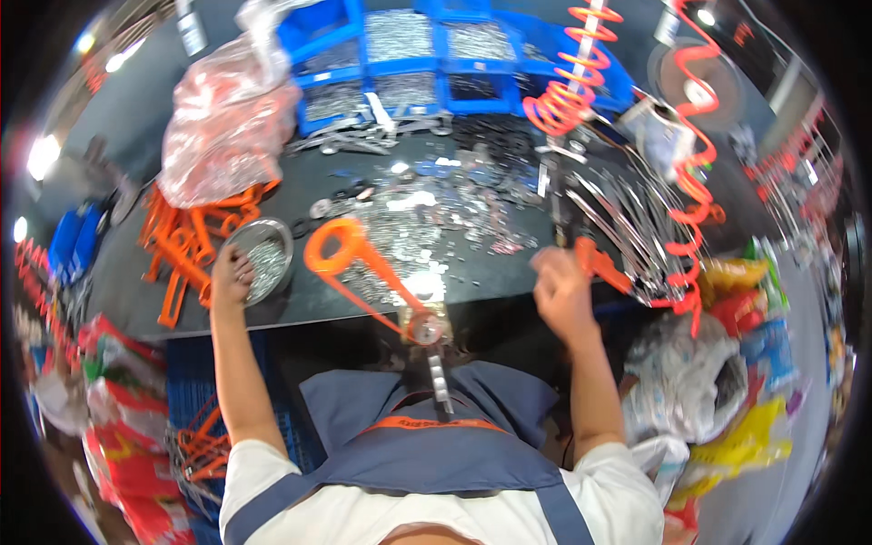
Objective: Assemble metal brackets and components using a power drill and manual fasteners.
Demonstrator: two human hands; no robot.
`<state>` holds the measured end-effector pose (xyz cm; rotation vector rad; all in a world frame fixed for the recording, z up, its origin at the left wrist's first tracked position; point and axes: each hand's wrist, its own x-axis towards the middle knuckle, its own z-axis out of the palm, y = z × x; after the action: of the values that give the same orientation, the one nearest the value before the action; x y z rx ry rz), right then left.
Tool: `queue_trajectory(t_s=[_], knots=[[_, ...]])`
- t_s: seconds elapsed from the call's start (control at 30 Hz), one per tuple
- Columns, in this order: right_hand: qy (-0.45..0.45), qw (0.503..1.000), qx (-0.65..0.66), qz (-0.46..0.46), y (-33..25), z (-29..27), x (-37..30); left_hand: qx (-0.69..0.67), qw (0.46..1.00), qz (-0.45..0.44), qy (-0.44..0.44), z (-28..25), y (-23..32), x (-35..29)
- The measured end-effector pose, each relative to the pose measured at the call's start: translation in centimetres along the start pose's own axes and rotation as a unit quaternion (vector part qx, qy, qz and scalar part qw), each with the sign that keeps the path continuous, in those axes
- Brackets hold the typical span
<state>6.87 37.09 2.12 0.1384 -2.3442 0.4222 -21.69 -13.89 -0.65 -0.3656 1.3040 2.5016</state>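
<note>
My left hand (pixel 232 275) is closed on the near-left rim of a clear round dish (pixel 289 250) holding small shiny metal pieces. Over the table's front edge, at the right, my right hand (pixel 560 286) has its fingers curled in; whatever may be inside them is hidden. Beside that hand lies an orange part (pixel 600 264), and a dark, slim hanging tool (pixel 559 204) is just beyond it. Between my hands, an orange ring-ended part (pixel 380 269) with a long thin arm sits on a metal fixture (pixel 425 329) at the front edge.
Loose small metal pieces (pixel 391 218) cover the middle of the dark table (pixel 300 312). Blue bins (pixel 400 68) stand at the back. Orange parts (pixel 182 254) pile up left, below a pink-filled plastic bag (pixel 227 118). Long metal rods (pixel 627 218) lie right, near red coiled hoses (pixel 695 173).
</note>
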Motion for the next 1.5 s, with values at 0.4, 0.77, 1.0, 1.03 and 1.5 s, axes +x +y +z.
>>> queue_trajectory(t_s=[0.4,0.77,1.0,1.03,1.5], knots=[[-0.233,0.925,-0.230,0.190,15.2,-1.1,-3.0,0.267,0.924,0.224,-0.154,-12.7,3.8,10.0],[-0.022,0.768,0.445,0.460,4.0,-8.2,-4.0,-0.187,0.965,0.064,-0.169,-3.9,-3.3,-4.5],[-0.169,0.549,0.717,0.396,-8.0,-8.8,-3.1,-0.112,0.960,-0.144,-0.214,6.2,-15.2,-17.0],[-0.191,0.553,0.715,0.383,-9.0,-8.0,-3.5,-0.116,0.943,-0.158,-0.267,7.6,-16.7,-17.1],[-0.263,0.574,0.700,0.333,-11.9,-4.8,-2.7,-0.080,0.952,-0.122,-0.271,8.9,-18.3,-19.1]])
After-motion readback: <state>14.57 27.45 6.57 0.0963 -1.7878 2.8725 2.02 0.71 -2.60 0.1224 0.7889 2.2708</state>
